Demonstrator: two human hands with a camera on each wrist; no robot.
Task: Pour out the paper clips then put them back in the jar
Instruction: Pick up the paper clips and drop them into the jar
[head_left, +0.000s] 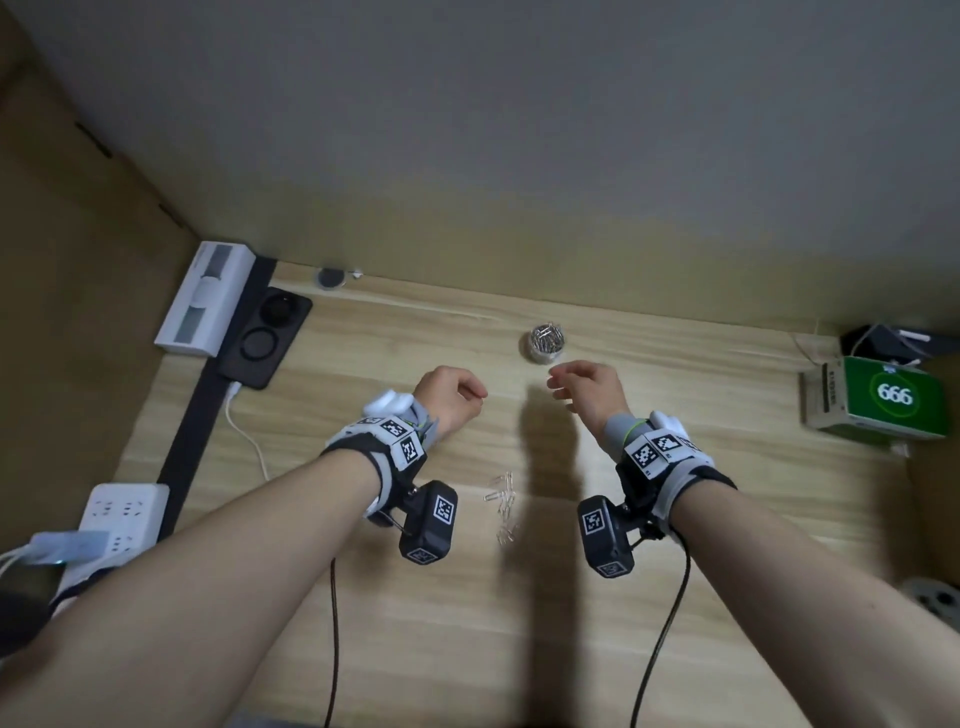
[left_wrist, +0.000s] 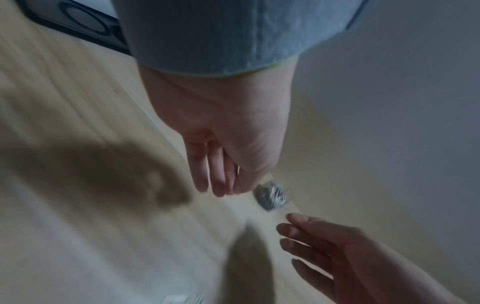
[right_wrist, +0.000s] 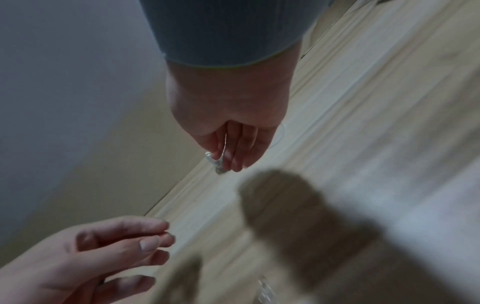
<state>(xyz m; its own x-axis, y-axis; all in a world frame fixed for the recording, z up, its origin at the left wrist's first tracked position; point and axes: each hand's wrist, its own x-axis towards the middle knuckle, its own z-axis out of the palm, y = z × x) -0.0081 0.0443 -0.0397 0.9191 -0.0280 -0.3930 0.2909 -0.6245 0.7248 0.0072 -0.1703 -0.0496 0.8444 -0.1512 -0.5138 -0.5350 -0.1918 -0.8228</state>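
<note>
A small clear jar (head_left: 544, 340) packed with silver paper clips stands upright near the back of the wooden desk (head_left: 415, 597). It is a blur in the left wrist view (left_wrist: 272, 196). My left hand (head_left: 480, 397) hovers left of the jar with fingers curled, thumb pressed to fingertips, and a thin wire clip (left_wrist: 270, 176) pokes out. My right hand (head_left: 553, 379) hangs just in front of the jar. Its thumb and forefinger pinch a thin silver clip (right_wrist: 225, 144), and its other fingers are loose. Several loose paper clips (head_left: 504, 504) lie on the desk between my wrists.
A white power strip (head_left: 119, 514), a black charging pad (head_left: 265, 332) and a white box (head_left: 208, 296) line the left side, with a white cable (head_left: 249, 441) trailing onto the desk. At the right edge sits a green box (head_left: 893, 400). The wall runs close behind the jar.
</note>
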